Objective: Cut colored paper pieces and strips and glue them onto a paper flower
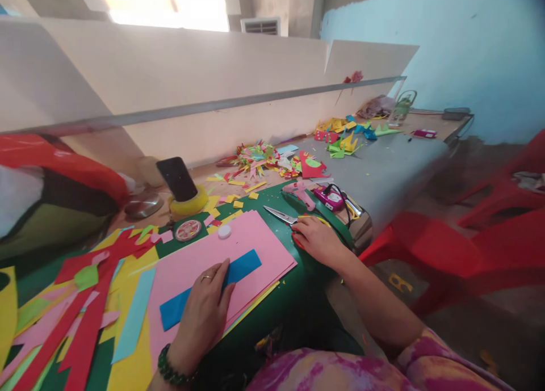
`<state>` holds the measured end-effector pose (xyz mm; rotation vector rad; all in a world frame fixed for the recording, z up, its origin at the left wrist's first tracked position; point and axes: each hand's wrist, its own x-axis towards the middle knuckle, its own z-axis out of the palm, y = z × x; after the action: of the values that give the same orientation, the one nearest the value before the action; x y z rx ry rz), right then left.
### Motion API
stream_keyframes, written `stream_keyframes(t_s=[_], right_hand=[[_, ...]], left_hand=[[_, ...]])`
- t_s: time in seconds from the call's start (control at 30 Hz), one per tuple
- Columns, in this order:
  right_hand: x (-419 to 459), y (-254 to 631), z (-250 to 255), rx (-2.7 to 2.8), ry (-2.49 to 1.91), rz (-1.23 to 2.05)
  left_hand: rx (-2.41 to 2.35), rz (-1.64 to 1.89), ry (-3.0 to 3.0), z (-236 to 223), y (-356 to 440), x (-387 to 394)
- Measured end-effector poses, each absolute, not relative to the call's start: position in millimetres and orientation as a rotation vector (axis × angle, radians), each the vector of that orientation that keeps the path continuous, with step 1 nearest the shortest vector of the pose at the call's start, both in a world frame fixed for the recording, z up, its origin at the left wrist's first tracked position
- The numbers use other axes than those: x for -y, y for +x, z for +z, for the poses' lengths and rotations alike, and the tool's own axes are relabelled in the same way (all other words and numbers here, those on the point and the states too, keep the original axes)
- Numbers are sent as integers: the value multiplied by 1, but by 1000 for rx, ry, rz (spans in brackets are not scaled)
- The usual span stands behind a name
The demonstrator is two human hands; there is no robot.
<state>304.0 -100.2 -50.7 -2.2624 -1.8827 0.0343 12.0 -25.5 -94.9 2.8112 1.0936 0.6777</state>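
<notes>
A blue paper strip [242, 267] lies slanted across a stack of pink paper sheets [264, 238]. My left hand [208, 294] is over its middle, the fingers close together and the thumb along its near edge, holding it against the sheets. To the right, on the green tabletop, my right hand [317, 239] is closed around the handles of a pair of scissors [281, 215]; the blades point left and away from me. My fingers partly cover the red and yellow handles. A small white round cap [224, 231] sits on the pink sheets' far edge.
Cut coloured strips [85, 300] lie at the left. A phone [176, 178] leans in a yellow tape roll [189, 202]. Beyond the scissors are a pink glue gun [300, 195] and a purple box [330, 198]. Paper scraps [255, 158] line the back; a red chair [426, 249] stands right.
</notes>
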Motion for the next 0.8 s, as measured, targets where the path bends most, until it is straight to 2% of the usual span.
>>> stream_keyframes(t_s=[0.2, 0.33, 0.67, 0.8], right_hand=[[84, 337, -28, 1449, -2657, 36], [78, 359, -25, 1314, -2738, 36], [100, 295, -7, 1586, -2463, 84], [114, 304, -4, 1512, -2368, 58]], left_hand=[[-1063, 704, 2813, -94, 11, 26], [-1026, 747, 2832, -95, 11, 25], [-1058, 695, 2804, -97, 12, 26], [-1033, 758, 2824, -102, 10, 20]])
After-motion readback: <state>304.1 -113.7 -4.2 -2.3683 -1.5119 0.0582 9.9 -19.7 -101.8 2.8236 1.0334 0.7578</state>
